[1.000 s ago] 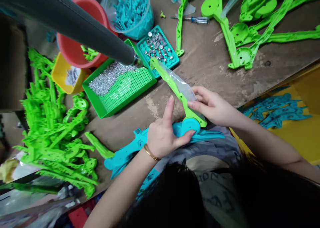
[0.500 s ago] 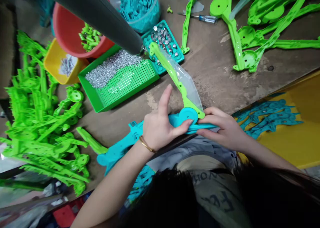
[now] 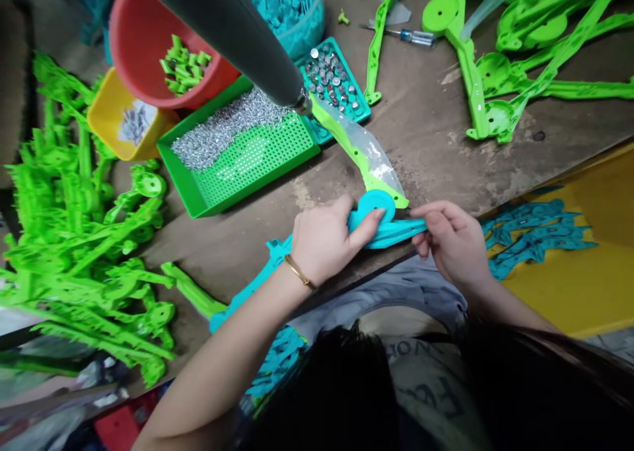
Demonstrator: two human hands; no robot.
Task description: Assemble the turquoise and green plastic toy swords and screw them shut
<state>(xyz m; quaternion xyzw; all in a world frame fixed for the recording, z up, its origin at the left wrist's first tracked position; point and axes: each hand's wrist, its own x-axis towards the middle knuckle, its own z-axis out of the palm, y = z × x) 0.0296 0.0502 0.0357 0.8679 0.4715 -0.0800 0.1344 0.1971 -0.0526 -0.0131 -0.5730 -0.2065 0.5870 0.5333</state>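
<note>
My left hand (image 3: 324, 236) is closed around a long blue plastic part (image 3: 257, 276), its thumb lying on the round disc. With fingertips pinched together, my right hand (image 3: 453, 243) grips the pointed right end of that blue part. From the disc a lime-green plastic arm (image 3: 357, 155) with a translucent plastic piece (image 3: 379, 157) along its side reaches up and left. The arm's far end lies right at the tip of a dark grey cylindrical tool (image 3: 247, 38), which slants in from the top; whether they touch I cannot tell. My left palm hides the blue part's middle.
A green perforated tray (image 3: 247, 173) holds small silver screws. Around it stand a teal tray (image 3: 364, 111) of metal discs, a red bowl (image 3: 121, 48) and a yellow container (image 3: 102, 121). Green parts pile up left (image 3: 74, 253) and right (image 3: 475, 94). A screwdriver (image 3: 419, 37) lies behind.
The green arm's end has come under the tool's tip as the joined parts shifted up. My left index finger has folded down. My right hand has moved slightly right to the blue part's end.
</note>
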